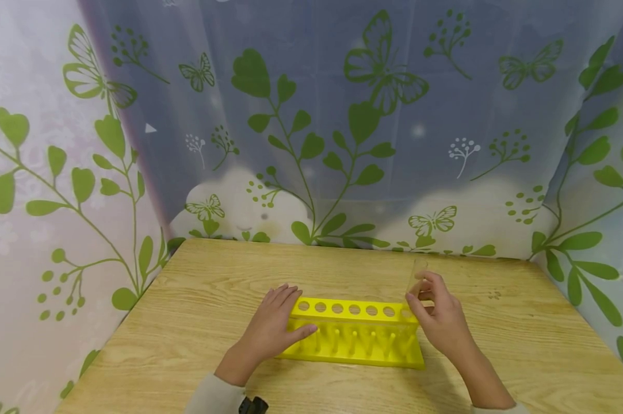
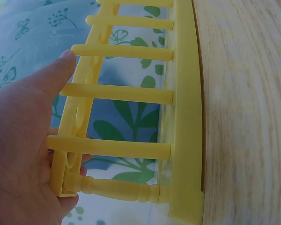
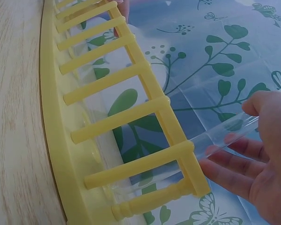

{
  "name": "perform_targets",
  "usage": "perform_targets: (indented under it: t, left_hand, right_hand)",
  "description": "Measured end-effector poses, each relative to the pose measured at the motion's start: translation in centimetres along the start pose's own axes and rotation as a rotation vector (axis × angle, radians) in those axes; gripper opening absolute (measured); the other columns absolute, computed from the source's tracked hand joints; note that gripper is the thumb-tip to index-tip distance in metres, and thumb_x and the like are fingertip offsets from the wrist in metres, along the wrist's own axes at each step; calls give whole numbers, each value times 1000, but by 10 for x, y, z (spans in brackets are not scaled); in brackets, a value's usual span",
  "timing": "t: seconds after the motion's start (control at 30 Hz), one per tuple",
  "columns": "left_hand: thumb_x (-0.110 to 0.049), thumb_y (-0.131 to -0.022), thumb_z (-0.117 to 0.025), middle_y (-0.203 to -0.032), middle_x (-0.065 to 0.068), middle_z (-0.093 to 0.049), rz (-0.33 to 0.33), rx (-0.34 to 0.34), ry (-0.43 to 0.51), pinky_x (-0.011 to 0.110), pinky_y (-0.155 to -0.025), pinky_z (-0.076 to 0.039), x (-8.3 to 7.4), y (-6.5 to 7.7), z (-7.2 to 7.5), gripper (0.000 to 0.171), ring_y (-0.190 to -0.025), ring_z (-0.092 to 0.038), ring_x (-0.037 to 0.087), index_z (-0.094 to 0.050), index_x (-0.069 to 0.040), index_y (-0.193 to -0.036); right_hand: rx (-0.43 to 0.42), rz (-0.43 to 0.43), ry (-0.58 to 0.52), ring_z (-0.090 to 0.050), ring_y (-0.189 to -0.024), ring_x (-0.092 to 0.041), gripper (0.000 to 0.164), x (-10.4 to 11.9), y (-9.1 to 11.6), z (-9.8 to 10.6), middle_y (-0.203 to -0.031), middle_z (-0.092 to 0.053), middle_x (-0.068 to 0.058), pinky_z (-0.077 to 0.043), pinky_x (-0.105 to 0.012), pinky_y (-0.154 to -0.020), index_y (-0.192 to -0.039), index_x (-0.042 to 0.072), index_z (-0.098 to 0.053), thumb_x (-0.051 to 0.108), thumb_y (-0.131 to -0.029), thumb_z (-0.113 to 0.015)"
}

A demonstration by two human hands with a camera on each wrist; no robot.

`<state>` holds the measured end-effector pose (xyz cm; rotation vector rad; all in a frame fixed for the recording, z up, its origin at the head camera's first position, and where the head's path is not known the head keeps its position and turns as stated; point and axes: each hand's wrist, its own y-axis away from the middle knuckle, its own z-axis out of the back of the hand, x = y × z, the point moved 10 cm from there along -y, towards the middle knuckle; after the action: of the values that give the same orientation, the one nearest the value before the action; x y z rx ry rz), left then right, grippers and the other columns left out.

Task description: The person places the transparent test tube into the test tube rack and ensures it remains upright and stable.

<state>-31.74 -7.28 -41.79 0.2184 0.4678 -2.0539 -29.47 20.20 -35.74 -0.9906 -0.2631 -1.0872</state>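
Note:
A yellow test tube rack [image 1: 352, 357] stands upright on the table, with a row of round holes along its top bar and pegs below. My left hand [image 1: 271, 323] grips the rack's left end, thumb in front and fingers over the top bar. At the opposite end, my right hand [image 1: 442, 315] holds a clear glass test tube [image 1: 420, 267] between thumb and fingers. In the right wrist view the test tube [image 3: 236, 123] passes through the end hole, and its lower part shows behind the pegs near the base.
The wooden table [image 1: 213, 270] extends around the rack. Behind it hangs a curtain [image 1: 321, 172] printed with green leaves and butterflies, with similar cloth at both sides. A dark band [image 1: 253, 405] is on the left wrist.

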Motion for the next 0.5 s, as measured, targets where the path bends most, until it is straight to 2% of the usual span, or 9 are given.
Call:
perform_targets:
  t: [0.5]
  left_hand:
    - [-56, -91, -59, -145, 16, -45, -5, -8, 4, 55, -116, -20, -2, 0, 2, 77, -140, -32, 35, -44, -1, -143]
  right_hand:
    - [17, -8, -1, -63, -84, -12, 31, -1, 1, -1, -92, -61, 0, -56, -22, -63, -127, 7, -45, 8, -98, -57]
